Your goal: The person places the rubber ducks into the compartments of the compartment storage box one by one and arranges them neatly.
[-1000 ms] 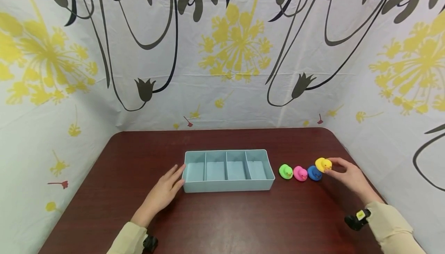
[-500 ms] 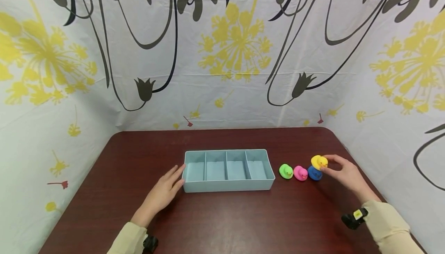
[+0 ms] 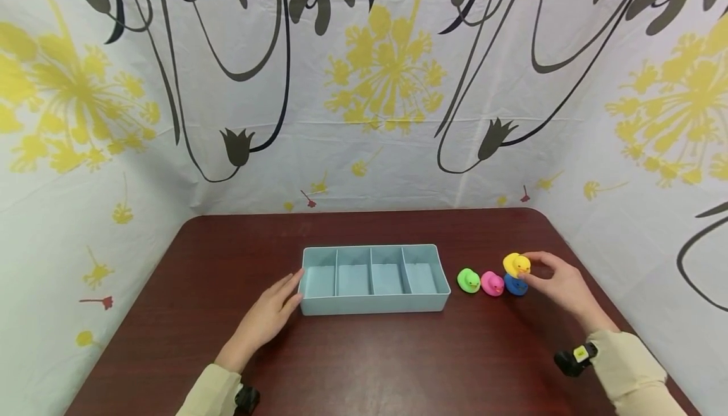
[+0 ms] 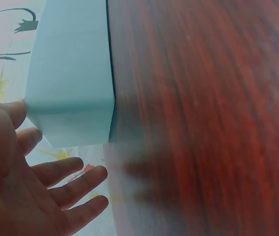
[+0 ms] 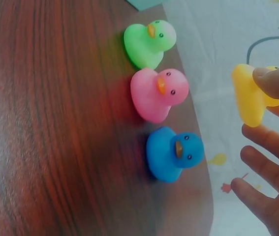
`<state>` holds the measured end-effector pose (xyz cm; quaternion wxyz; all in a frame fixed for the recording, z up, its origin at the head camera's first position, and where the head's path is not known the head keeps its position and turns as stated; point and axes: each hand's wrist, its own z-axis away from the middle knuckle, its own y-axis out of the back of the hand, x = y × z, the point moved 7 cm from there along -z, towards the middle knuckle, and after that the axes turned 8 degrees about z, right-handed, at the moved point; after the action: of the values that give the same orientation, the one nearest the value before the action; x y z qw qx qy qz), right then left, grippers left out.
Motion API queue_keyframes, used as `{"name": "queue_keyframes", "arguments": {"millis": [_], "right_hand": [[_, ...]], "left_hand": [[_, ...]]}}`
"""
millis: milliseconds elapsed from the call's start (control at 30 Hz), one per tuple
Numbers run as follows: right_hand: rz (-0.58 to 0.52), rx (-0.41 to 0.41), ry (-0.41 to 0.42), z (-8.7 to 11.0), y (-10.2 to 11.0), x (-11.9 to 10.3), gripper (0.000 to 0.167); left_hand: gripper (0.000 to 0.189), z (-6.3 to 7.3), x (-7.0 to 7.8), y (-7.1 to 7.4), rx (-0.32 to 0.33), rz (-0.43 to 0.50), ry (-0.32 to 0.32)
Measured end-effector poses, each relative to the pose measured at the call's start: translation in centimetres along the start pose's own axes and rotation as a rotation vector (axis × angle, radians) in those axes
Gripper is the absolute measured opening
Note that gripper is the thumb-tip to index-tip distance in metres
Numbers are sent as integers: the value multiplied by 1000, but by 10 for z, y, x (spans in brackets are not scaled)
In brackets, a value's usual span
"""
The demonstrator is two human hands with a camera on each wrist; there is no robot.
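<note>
While pinching the yellow duck between thumb and finger of the right hand, holding it off the tabletop at right of the head view, apart from the blue duck just below. Probably best squeezing lightly and carrying high, without brushing the pink duck or green duck farther left. Touching the divided box, mid-frame, at its left end with the left hand, relaxed and outstretched; best pressing gently.

Reddish-brown table, divided tray, three ducks (close together)
</note>
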<state>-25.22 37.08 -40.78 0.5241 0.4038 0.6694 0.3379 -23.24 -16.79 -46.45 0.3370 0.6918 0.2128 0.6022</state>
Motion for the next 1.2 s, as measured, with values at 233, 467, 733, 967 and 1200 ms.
{"name": "queue_keyframes", "arguments": {"millis": [233,467,733,967,1200], "right_hand": [[-13,-7,5,0,0,-8,50],[-4,-26,9,-2,-2,-17,51],[-4,3,49,-4,-5,-29,44],[-34,-37,58,-6,-9,-40,46],[-38,-74,55,-7,-14,-47,47]], "left_hand": [[57,0,1,-1,-6,-4,-3],[57,0,1,-1,-4,-9,-6],[58,1,4,0,-7,-7,-19],[58,1,4,0,-2,-4,-35],[57,1,5,0,10,-4,-54]]}}
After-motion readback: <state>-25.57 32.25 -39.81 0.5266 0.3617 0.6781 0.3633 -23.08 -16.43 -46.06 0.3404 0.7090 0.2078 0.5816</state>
